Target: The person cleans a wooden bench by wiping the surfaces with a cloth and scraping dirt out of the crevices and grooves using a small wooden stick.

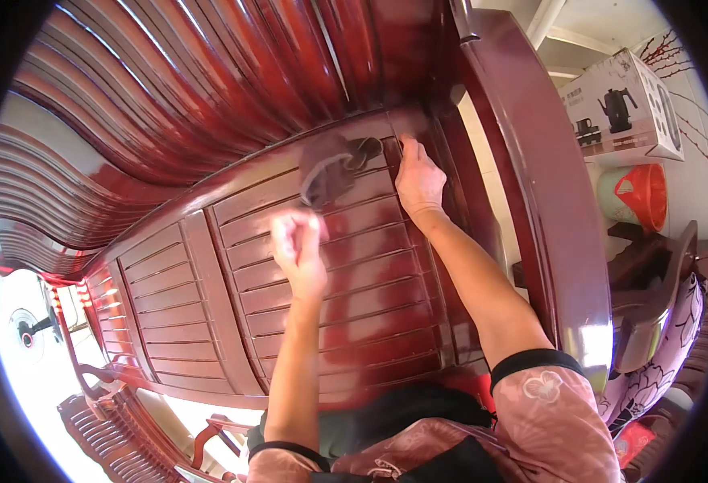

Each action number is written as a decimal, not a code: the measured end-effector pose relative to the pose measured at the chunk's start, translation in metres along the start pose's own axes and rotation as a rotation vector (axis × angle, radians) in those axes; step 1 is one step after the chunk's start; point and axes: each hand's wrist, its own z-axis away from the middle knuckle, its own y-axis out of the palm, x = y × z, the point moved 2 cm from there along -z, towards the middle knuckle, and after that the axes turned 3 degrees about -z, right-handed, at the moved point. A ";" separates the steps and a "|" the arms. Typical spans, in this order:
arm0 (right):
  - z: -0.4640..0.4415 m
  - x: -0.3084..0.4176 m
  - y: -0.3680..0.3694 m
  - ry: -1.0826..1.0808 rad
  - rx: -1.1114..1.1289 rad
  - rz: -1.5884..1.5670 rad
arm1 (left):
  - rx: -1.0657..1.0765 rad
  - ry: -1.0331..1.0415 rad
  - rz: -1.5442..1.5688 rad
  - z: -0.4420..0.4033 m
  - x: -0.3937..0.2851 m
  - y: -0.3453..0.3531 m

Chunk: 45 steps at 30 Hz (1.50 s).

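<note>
A dark cap-like item [327, 169] with a lighter curved edge and a black strap part [366, 150] lies on the slatted seat of a reddish-brown wooden bench [233, 282], near its backrest. My left hand [299, 249] is just below this item, blurred, with its fingers curled; whether it holds anything cannot be made out. To the right of the item, my right hand [420, 175] is close to the seat's right end, its fingers closed together and pointing toward the backrest. What its fingertips hold, if anything, is too small to tell.
The bench's armrest [531, 161] rises at the right. Beyond it are a box with a kettle picture [624, 105], a bucket with a red bag [634, 196] and a patterned cushion [662, 354]. A fan [28, 334] and another wooden chair [112, 427] are at the left.
</note>
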 end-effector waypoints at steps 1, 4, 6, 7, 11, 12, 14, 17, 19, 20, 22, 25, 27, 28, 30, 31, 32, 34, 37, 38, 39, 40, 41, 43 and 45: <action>0.000 0.002 -0.002 0.008 0.012 -0.009 | -0.022 -0.098 -0.142 0.024 0.003 -0.010; 0.002 0.003 -0.007 0.008 0.013 -0.023 | -0.116 0.110 -0.836 0.060 0.014 -0.037; 0.001 0.003 -0.008 0.007 0.004 -0.041 | -0.172 -0.012 -1.219 0.073 0.024 -0.049; 0.001 0.001 -0.006 0.009 0.000 -0.055 | -0.260 -0.069 -1.315 0.080 0.032 -0.049; 0.001 0.000 -0.006 0.000 -0.042 -0.087 | -0.222 -0.333 -1.474 0.082 0.046 -0.049; 0.000 -0.001 -0.008 0.019 -0.028 -0.079 | -0.174 -0.404 -1.490 0.081 0.048 -0.048; 0.002 -0.001 -0.009 0.061 0.006 -0.065 | -0.165 -0.420 -1.490 0.082 0.046 -0.049; 0.001 -0.004 -0.011 0.103 -0.044 -0.126 | -0.164 -0.458 -1.481 0.079 0.043 -0.048; 0.001 -0.016 -0.001 0.077 -0.191 -0.276 | -0.144 -0.485 -1.473 0.079 0.039 -0.049; -0.002 -0.020 0.001 0.095 -0.189 -0.399 | -0.130 -0.498 -1.470 0.077 0.040 -0.049; -0.003 -0.031 0.011 0.190 -0.030 -0.675 | -0.135 -0.476 -1.476 0.080 0.043 -0.050; 0.001 0.005 -0.013 0.203 0.181 -0.640 | -0.149 -0.453 -1.478 0.079 0.047 -0.051; 0.009 0.027 -0.022 -0.046 0.162 -0.510 | -0.155 -0.442 -1.473 0.079 0.047 -0.051; 0.013 0.038 -0.026 -0.169 0.153 -0.442 | -0.157 -0.438 -1.469 0.079 0.046 -0.051; 0.020 0.060 -0.035 -0.278 0.178 -0.349 | -0.148 -0.451 -1.451 0.079 0.045 -0.052; 0.022 0.066 -0.037 -0.319 0.192 -0.283 | -0.145 -0.456 -1.443 0.079 0.045 -0.052; 0.023 0.072 -0.037 -0.360 0.207 -0.218 | -0.145 -0.459 -1.440 0.078 0.045 -0.052; 0.025 0.081 -0.036 -0.409 0.261 -0.186 | -0.143 -0.463 -1.437 0.078 0.044 -0.052; 0.023 0.084 -0.028 -0.411 0.371 -0.082 | -0.127 -0.484 -1.412 0.078 0.044 -0.052; 0.020 0.082 -0.025 -0.375 0.344 -0.040 | -0.124 -0.489 -1.413 0.077 0.044 -0.052; 0.019 0.081 -0.021 -0.338 0.318 0.002 | -0.121 -0.495 -1.415 0.077 0.043 -0.052; 0.017 0.081 -0.018 -0.302 0.293 0.043 | -0.119 -0.502 -1.417 0.077 0.043 -0.052; 0.015 0.081 -0.018 -0.280 0.261 0.011 | -0.119 -0.499 -1.417 0.077 0.042 -0.052; 0.012 0.080 -0.019 -0.235 0.197 -0.053 | -0.117 -0.493 -1.418 0.077 0.042 -0.052; 0.011 0.081 -0.018 -0.208 0.176 -0.137 | -0.111 -0.508 -1.414 0.077 0.040 -0.052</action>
